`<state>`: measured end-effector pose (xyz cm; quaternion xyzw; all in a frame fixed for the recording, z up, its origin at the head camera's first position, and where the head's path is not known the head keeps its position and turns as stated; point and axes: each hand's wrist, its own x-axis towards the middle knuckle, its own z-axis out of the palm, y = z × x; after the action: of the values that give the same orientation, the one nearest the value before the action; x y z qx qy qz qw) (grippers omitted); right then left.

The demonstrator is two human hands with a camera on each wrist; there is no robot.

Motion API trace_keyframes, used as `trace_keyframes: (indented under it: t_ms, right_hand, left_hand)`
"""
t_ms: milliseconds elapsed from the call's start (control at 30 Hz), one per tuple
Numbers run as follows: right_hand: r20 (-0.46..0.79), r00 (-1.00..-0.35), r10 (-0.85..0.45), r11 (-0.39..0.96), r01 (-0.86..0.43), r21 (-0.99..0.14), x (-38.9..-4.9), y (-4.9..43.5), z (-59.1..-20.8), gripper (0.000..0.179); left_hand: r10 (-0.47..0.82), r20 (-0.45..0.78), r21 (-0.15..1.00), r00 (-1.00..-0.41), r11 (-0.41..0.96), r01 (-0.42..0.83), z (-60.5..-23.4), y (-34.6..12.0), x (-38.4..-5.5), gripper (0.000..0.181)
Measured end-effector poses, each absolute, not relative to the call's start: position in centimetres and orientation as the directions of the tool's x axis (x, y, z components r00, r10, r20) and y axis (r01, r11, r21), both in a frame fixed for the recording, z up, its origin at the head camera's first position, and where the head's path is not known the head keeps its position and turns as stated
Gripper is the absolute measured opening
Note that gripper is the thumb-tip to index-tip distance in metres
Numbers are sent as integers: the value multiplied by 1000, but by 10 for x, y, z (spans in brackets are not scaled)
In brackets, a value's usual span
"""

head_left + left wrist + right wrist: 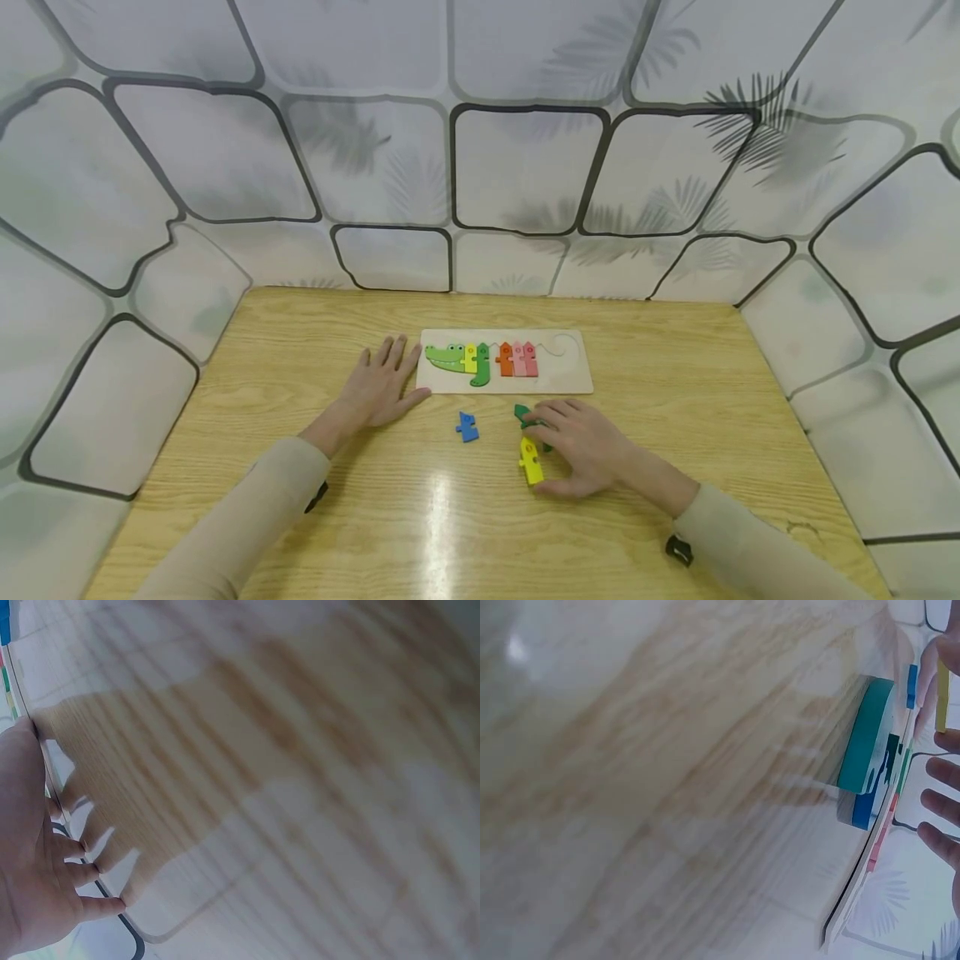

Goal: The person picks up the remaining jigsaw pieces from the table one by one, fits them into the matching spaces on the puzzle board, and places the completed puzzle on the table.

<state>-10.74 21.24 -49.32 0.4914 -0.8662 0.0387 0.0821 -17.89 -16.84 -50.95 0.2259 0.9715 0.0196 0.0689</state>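
My right hand (588,450) pinches a yellow puzzle piece (531,461) lengthwise between thumb and a finger; the right wrist view shows this yellow piece (942,697) raised off the table. Under that hand, partly hidden, lies a dark green piece (521,411). The right wrist view has a thick green piece (866,739) with a blue one (864,811) beside it. My left hand (375,390) rests flat, fingers spread, its thumb at the lower left corner of a pale wooden puzzle board (566,379). In the board sit a green crocodile head (446,358) and several coloured body pieces (507,360).
A loose blue piece (467,427) lies on the wooden table (360,517) below the board, between the hands. Behind and at both sides, the table meets walls (397,183) with a stone-outline and leaf pattern.
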Motion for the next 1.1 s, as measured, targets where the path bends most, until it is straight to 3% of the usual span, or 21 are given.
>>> trace_keyframes:
  t_ms: [1100]
  right_hand:
    - [337,-489,-805,490,-867,-88,-157,208,-501,74]
  left_hand:
    - [443,-114,61,-889,897,439,-509,-168,-178,88]
